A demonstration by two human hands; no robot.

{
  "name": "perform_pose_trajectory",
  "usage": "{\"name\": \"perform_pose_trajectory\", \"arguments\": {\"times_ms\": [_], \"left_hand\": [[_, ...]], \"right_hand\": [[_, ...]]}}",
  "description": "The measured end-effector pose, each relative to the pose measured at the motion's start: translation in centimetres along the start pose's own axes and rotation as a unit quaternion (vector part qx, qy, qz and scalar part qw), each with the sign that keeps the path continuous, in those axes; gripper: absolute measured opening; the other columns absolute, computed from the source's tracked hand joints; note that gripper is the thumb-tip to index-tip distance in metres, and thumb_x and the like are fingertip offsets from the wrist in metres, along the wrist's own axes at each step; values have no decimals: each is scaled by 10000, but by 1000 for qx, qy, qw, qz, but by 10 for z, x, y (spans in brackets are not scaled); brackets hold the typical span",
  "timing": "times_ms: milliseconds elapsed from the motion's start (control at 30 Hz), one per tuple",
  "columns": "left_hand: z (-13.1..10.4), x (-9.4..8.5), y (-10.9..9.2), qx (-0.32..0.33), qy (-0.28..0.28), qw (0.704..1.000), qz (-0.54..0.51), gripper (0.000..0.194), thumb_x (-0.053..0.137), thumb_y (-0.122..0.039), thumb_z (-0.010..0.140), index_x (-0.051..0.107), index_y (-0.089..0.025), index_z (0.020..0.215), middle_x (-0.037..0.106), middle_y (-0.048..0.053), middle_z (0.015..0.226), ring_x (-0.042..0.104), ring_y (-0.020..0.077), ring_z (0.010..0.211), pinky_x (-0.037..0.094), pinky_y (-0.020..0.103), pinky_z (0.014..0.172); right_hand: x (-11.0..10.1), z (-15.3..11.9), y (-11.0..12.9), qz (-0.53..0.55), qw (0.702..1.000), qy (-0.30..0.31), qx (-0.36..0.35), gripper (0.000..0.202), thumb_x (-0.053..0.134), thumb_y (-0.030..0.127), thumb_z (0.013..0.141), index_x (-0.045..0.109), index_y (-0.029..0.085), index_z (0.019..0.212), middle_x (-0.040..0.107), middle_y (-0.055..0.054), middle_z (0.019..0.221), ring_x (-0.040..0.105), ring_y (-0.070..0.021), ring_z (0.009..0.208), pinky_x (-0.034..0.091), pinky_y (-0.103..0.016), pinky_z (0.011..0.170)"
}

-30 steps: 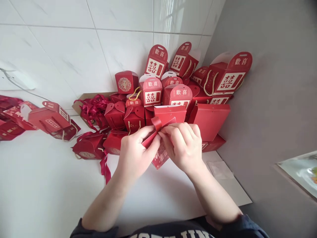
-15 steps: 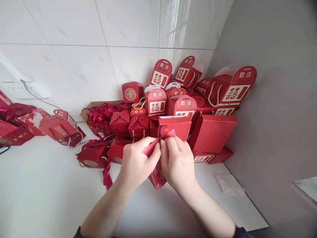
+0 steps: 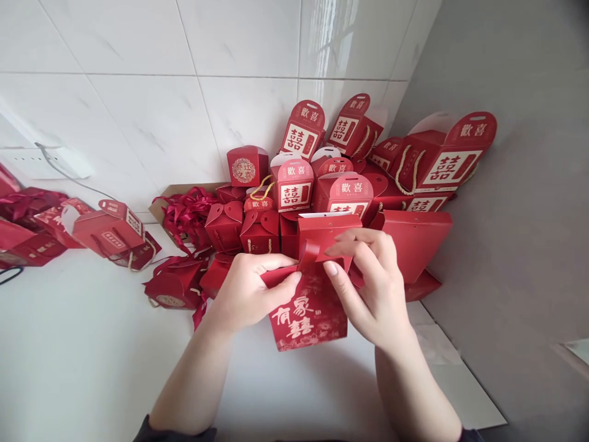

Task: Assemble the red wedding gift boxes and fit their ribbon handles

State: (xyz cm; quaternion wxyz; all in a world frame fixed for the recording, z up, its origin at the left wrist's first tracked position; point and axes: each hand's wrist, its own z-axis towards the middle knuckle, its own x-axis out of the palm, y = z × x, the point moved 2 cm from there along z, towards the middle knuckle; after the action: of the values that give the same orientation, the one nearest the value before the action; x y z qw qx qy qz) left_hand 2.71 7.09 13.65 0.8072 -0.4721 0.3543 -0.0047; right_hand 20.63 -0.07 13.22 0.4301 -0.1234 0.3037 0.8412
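Observation:
A red gift box (image 3: 307, 322) with white Chinese characters and a flower print hangs tilted in front of me, above the white table. My left hand (image 3: 253, 288) is closed, pinching the box's top left edge between thumb and forefinger. A loop of red ribbon (image 3: 310, 253) rises from the top of the box, beside those fingertips. My right hand (image 3: 375, 279) is open at the upper right of the box, its fingers apart and bent over the top. Whether its fingertips touch the ribbon or box, I cannot tell.
Behind my hands, several red boxes (image 3: 294, 184) with rope handles are stacked against the tiled wall. A carton of dark red ribbons (image 3: 189, 212) stands left of the pile. More red boxes (image 3: 108, 227) lie at far left. A grey panel (image 3: 519, 202) bounds the right.
My right hand has let go at the ribbon, moved right and spread its fingers. The box's printed front has come into view. My left hand keeps its pinch.

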Motion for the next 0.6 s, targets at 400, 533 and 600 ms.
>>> {"name": "perform_pose_trajectory", "arguments": {"times_ms": [400,533,600], "left_hand": [[7,9,-1,-9,105,992,-71,196,590,-236,881,649,-126,729,614,1,645,540,117,606,417,213,564],[3,8,-4,8,57,997,-57,225,593,-239,880,636,-122,693,543,-7,601,482,103,578,382,213,545],[-1,6,-6,14,16,999,-34,229,595,-240,878,619,-125,682,512,-10,603,454,97,587,368,208,545]], "right_hand": [[13,0,-7,208,975,55,62,78,631,228,949,705,240,928,721,-30,899,682,-184,841,560,-322,758],[10,-1,-3,164,986,4,30,84,618,183,948,657,237,1000,697,-39,956,662,-191,906,541,-331,789],[5,-2,0,121,992,-46,2,121,619,151,931,628,228,1024,664,-52,977,636,-204,945,525,-349,812]]}}
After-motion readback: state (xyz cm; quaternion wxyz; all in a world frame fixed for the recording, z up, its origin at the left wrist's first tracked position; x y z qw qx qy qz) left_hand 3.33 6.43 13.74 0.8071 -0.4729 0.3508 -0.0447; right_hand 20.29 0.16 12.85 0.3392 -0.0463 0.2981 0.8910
